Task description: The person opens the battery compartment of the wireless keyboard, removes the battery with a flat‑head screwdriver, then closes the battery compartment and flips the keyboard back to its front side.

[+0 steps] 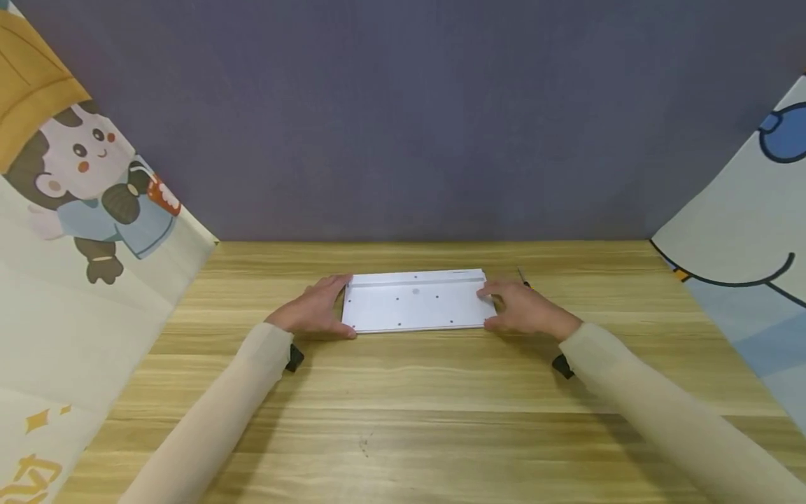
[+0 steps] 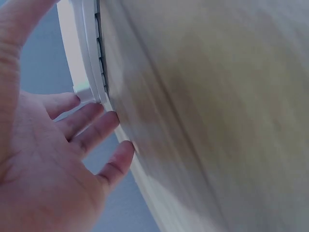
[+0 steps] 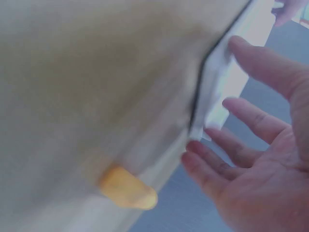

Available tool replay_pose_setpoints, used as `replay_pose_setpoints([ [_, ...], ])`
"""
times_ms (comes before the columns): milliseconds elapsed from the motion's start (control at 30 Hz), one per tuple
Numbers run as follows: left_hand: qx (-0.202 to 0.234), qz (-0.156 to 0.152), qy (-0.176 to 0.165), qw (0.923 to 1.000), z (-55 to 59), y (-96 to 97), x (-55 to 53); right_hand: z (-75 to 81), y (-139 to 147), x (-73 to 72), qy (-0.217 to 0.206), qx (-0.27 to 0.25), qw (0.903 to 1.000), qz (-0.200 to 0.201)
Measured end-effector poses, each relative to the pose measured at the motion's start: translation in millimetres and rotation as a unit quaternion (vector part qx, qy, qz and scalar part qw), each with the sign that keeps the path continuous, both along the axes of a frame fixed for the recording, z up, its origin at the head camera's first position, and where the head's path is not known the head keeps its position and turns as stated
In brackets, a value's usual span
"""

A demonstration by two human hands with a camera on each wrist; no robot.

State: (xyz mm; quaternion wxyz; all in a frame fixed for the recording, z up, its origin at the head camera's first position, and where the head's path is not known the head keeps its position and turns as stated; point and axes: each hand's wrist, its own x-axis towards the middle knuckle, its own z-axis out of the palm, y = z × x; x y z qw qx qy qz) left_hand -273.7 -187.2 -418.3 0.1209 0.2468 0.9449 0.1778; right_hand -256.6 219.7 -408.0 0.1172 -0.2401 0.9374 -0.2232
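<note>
A white keyboard (image 1: 415, 308) is held face down at the table, its pale back with several small dark screw points turned up. In the left wrist view, dark-gapped keys show along the underside of the keyboard (image 2: 89, 53). My left hand (image 1: 317, 308) grips its left end, thumb at the near corner and fingers towards the far corner. At the other end my right hand (image 1: 522, 308) holds it, thumb at the near corner, index finger over the back. In the right wrist view, the other fingertips (image 3: 193, 147) are right at the short end.
A small screwdriver (image 1: 524, 277) lies beyond my right hand, its yellow handle (image 3: 128, 188) plainer in the right wrist view. The wood-grain table (image 1: 403, 406) ends at a dark grey panel (image 1: 409, 126). Printed cartoon panels (image 1: 82, 315) flank both sides.
</note>
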Motion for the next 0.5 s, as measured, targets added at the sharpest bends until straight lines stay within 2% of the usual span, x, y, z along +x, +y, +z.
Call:
replay_pose_setpoints([
  [133,-0.010,0.001,-0.006,0.9999,-0.3,1.5,-2.9,10.3,-2.8,-12.5,-0.001,-0.040,0.9988,-0.029],
  [267,-0.016,0.001,-0.012,0.9998,0.0,2.7,-4.0,8.9,-9.7,-33.7,0.005,-0.078,0.9961,-0.042],
  [400,-0.002,-0.002,-0.020,0.9998,1.1,4.9,-2.9,4.5,-17.1,-51.6,0.013,-0.066,0.9961,-0.058],
  [500,0.005,-0.006,-0.021,0.9997,1.6,5.7,-2.2,2.5,-22.6,-59.6,0.013,-0.045,0.9960,-0.076],
])
